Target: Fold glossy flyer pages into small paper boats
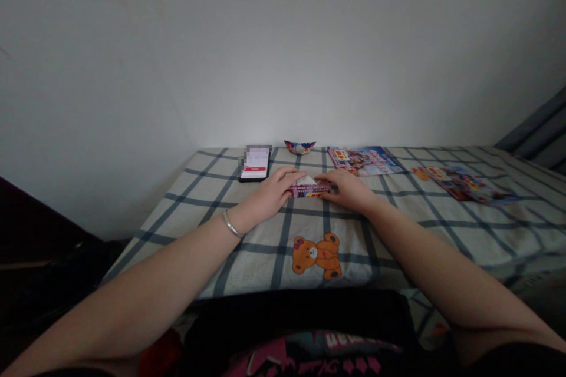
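Note:
A folded piece of printed paper (308,189), pink and purple with a yellow patch and a pale pointed flap on its far side, lies on the checked cloth between my hands. My left hand (283,184) has its fingers closed over the paper's left end; a silver bangle circles that wrist. At the right end, my right hand (347,188) pinches the same paper between thumb and fingers. Part of each end is hidden under the fingers. Beyond the hands, near the wall, stands a small boat-like folded paper shape (300,147).
Left of the hands lies a phone (255,163) with a lit screen. Two colourful printed sheets lie to the right, one nearer the wall (367,161) and one farther right (471,184). A checked cloth with a bear print (316,255) covers the table, which meets a pale wall (283,47).

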Available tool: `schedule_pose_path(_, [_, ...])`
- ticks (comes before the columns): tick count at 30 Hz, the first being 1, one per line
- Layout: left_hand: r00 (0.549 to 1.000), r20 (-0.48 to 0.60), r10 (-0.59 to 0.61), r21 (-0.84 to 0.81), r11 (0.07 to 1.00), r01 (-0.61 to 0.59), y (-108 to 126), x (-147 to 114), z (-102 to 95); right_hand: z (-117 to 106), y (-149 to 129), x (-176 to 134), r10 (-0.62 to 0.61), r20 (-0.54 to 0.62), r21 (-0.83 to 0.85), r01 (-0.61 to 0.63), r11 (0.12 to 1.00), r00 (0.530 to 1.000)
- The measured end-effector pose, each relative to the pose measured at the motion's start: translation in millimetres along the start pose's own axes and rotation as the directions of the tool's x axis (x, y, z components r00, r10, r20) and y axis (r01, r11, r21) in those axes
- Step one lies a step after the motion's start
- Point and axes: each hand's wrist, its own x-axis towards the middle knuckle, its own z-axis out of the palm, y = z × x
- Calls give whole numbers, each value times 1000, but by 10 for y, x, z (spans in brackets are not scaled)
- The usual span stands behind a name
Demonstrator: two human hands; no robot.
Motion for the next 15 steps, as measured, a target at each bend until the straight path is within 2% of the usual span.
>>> schedule_pose_path(4, [1000, -22, 7, 30, 1000, -6, 11, 4, -20, -11, -3, -9, 26, 19, 8, -26, 1000, 999])
schedule_pose_path(9, [1000, 8, 3, 139, 990, -4, 0, 14, -47, -20, 22, -12, -6, 69, 32, 4, 999, 998])
schedule_pose_path(15, [980, 78, 185, 142, 970, -195, -40, 23, -66, -42, 75, -35, -92, 69, 72, 87, 994, 993])
